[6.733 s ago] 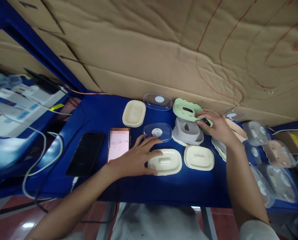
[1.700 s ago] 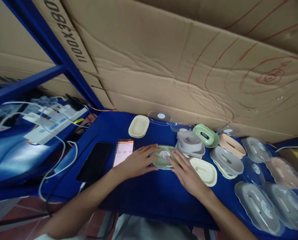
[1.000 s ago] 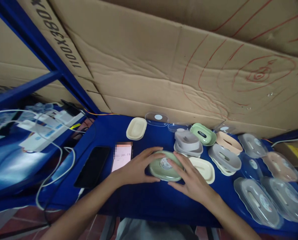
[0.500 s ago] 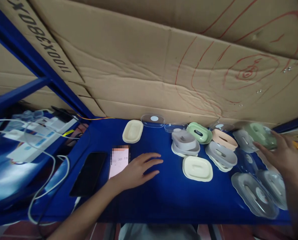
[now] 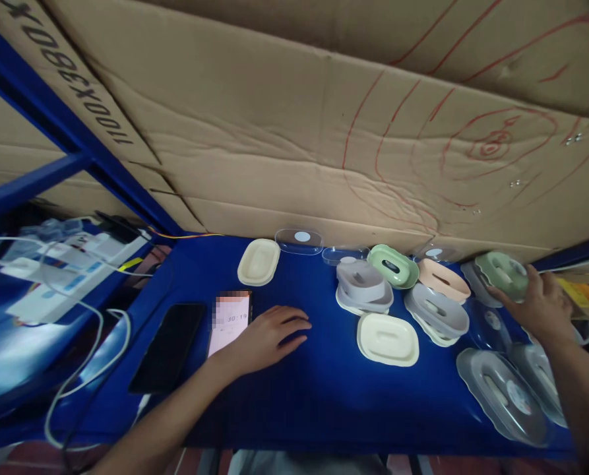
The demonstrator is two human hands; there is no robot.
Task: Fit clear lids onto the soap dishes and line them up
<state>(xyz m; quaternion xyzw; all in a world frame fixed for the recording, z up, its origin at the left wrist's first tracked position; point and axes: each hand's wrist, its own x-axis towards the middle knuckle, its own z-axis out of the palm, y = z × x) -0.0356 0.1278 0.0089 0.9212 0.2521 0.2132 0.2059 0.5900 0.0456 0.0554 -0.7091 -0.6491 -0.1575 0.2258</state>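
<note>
My right hand [image 5: 536, 303] is closed around a green soap box [image 5: 502, 276] with a clear lid, at the right back of the blue table [image 5: 304, 402]. This box overlaps a grey soap box [image 5: 483, 285] beside it; whether they touch is unclear. My left hand [image 5: 269, 335] rests open and palm down on the table, holding nothing, just right of a lit phone [image 5: 229, 316]. Cream trays [image 5: 388, 338], a grey tray [image 5: 361, 280], a green tray [image 5: 390, 265] and a peach tray [image 5: 442, 280] lie between the hands. Grey lidded boxes [image 5: 504, 396] sit near my right forearm.
Clear lids [image 5: 299, 241] lie along the cardboard wall [image 5: 254, 132] at the back. Further left are a cream tray [image 5: 258, 261], a dark phone [image 5: 168, 348], and a white power strip [image 5: 81, 277] with loose cables. A blue frame post [image 5: 76, 132] slants up on the left.
My right hand has moved a little left with the green soap box, closer over the grey one. My left hand stays nearly in place. The view has shifted slightly.
</note>
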